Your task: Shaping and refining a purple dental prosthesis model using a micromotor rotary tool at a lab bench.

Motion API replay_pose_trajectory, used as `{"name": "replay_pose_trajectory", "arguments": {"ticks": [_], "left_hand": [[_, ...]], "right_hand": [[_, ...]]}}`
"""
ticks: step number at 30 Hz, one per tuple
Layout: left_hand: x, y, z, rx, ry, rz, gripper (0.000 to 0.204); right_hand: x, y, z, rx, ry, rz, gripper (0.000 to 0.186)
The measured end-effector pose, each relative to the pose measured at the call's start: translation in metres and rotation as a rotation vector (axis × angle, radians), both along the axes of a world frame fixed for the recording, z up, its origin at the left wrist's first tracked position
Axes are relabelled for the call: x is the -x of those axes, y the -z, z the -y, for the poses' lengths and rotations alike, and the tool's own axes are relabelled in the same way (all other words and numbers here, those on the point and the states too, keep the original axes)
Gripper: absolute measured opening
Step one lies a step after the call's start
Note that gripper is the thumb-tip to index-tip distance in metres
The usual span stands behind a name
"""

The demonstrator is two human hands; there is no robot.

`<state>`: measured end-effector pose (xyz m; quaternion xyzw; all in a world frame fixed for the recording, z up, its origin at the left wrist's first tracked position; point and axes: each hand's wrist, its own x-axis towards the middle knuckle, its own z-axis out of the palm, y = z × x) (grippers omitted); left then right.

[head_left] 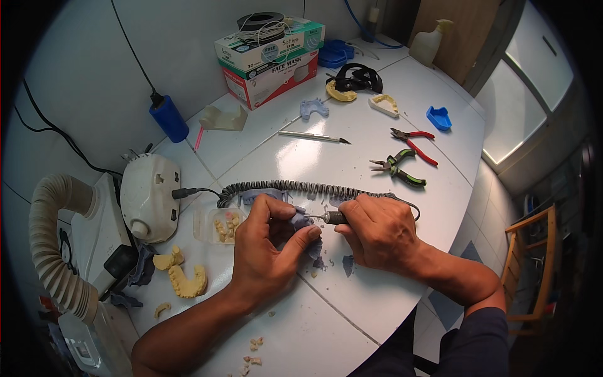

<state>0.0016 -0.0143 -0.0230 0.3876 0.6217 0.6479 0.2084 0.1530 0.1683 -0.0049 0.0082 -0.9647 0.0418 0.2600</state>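
Near the middle of the table, my left hand (267, 242) pinches a lavender dental mould piece (302, 221) between thumb and fingers. My right hand (380, 232) grips a dark rotary handpiece (337, 217), its thin metal bit pointing left at the piece. The tip appears to touch the mould, though fingers partly cover the spot. Lavender scraps (348, 265) and crumbs lie beneath and between both hands. Behind my left hand, another lavender mould (264, 195) is partly hidden. A clear box (200, 227) of small tooth-like pieces sits beside that hand.
A coiled cord (301, 187) runs behind my hands to a white control unit (149, 201). Yellow dental casts (188, 283) lie left; loose tooth pieces (254, 360) lie in front. Farther back are a craft knife (314, 137), green-handled pliers (402, 168), red-handled cutters (414, 141) and stacked boxes (270, 78).
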Motion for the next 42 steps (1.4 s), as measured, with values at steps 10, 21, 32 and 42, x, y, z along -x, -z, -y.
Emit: {"name": "replay_pose_trajectory", "arguments": {"ticks": [10, 21, 32, 42], "left_hand": [[0.0, 0.0042, -0.0005, -0.003, -0.002, 0.011, 0.037], [0.0001, 0.0048, -0.0011, -0.026, 0.012, 0.059, 0.037], [-0.0017, 0.0028, -0.0015, -0.039, 0.01, 0.064, 0.036], [-0.0004, 0.0013, -0.0011, -0.022, 0.019, 0.055, 0.036]], "right_hand": [[-0.0007, 0.001, -0.0004, 0.017, 0.0, -0.013, 0.027], [0.0002, 0.0004, -0.0001, -0.007, -0.009, -0.016, 0.026], [0.0003, 0.0001, 0.0003, -0.015, -0.011, -0.023, 0.026], [0.0, 0.0003, 0.0003, -0.008, -0.014, -0.012, 0.028]]}}
